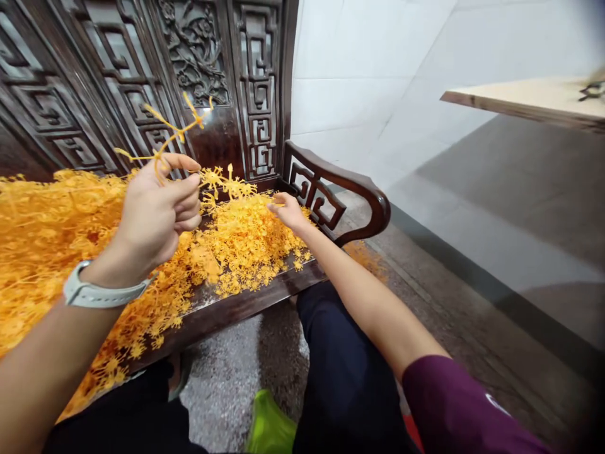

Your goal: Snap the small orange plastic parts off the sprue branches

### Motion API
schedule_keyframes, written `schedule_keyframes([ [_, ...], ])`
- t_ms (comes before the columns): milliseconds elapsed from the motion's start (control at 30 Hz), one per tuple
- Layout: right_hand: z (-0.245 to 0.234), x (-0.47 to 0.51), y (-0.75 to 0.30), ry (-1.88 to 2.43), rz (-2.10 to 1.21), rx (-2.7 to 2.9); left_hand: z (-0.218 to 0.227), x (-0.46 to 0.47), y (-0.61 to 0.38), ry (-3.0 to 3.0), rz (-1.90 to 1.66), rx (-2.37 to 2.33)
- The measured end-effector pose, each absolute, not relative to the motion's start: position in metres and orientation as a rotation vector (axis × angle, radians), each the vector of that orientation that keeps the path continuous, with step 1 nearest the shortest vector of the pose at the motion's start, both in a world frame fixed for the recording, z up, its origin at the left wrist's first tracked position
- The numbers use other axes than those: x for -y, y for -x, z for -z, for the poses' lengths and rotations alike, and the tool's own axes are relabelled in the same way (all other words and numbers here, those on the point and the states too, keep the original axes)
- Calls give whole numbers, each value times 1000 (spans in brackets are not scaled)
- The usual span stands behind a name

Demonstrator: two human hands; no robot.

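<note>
Left hand [158,211] is up, pinching an orange sprig [177,129] whose stem slants up to the right, while the right hand [288,211], farther forward, touches the orange heap [241,243] on the wooden seat [246,306], grip unclear.

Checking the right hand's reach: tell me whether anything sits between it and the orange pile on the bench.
Nothing visible does. The right hand is already at the edge of the orange pile on the bench. The armrest lies beyond it, and the left hand holds an orange sprig up, aside.
</note>
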State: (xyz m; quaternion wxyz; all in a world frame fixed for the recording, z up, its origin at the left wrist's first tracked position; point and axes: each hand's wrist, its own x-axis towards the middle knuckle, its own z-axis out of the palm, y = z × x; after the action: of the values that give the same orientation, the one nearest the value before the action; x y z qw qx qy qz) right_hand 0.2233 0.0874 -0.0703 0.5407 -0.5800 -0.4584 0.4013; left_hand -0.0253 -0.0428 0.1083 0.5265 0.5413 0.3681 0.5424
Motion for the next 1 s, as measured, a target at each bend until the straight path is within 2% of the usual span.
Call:
schedule_keyframes([
  [200,52,-76,-215,1275,-933,1257,-78,11,24,-1223,-1227,-966],
  [367,21,-49,-193,854,-1334,1373,-60,-1,21,-1253,-1220,-1016],
  [467,12,-37,-185,764,-1382,1553,-55,-7,19,-1289,-1249,-1045],
  [767,46,-59,-206,940,-1416,1461,-74,-6,24,-1336,-1330,-972],
  [1000,72,-80,-197,1184,-1054,1742,-74,13,0,-1471,-1244,-950],
])
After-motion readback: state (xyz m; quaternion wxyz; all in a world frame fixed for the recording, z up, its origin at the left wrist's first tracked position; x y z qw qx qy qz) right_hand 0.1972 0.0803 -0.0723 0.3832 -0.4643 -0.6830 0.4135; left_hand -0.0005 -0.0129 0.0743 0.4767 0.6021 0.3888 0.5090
